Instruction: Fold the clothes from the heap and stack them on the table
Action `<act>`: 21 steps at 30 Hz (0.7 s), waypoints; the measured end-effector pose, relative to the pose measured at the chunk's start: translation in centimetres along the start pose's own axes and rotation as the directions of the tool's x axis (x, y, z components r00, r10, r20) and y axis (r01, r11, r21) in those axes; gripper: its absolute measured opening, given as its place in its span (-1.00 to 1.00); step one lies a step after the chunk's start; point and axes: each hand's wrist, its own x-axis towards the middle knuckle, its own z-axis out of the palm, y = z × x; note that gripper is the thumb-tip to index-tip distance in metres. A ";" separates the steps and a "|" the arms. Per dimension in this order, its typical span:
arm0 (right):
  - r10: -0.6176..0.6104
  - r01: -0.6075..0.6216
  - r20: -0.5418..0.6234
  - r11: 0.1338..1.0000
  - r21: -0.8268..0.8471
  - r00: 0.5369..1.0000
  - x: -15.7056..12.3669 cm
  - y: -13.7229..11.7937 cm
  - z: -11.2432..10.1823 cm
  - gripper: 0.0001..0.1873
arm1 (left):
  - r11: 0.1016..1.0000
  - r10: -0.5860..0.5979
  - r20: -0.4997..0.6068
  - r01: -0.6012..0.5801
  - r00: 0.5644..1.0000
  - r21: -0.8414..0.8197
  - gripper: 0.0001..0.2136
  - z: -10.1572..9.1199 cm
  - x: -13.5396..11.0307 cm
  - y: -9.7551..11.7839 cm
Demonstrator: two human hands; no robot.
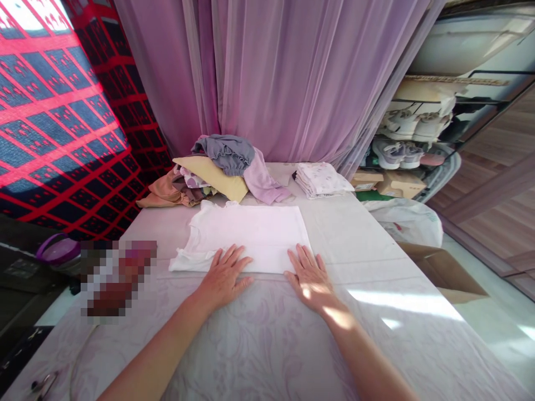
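In the head view, the left hand (223, 277) and right hand (310, 277) lie open, fingers spread, holding nothing, pressed flat on the near edge of a folded white T-shirt (246, 236). It rests on a pale floral-covered surface (267, 351), just before a heap of clothes (217, 170).

We could read no words, labels, brands or numbers anywhere, neither on the white T-shirt (246, 236) nor on the cardboard boxes (401, 185).
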 end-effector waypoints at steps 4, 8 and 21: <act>0.011 -0.011 -0.012 1.000 -0.019 1.000 -0.3 -0.1 0.0 -0.41 | 0.997 -0.075 0.004 0.075 0.997 -0.037 -0.63 -0.9 0.7 1.0; 0.015 -0.016 -0.051 1.000 -0.023 0.999 -0.1 -0.2 0.1 -0.43 | 0.998 0.059 -0.060 -0.059 0.996 0.009 -0.58 -0.2 0.6 2.1; -0.237 0.252 -0.130 0.962 0.108 0.963 -2.0 -3.6 -1.2 -0.56 | 0.980 0.196 -0.077 -0.195 0.978 0.027 -0.52 1.1 -1.2 2.6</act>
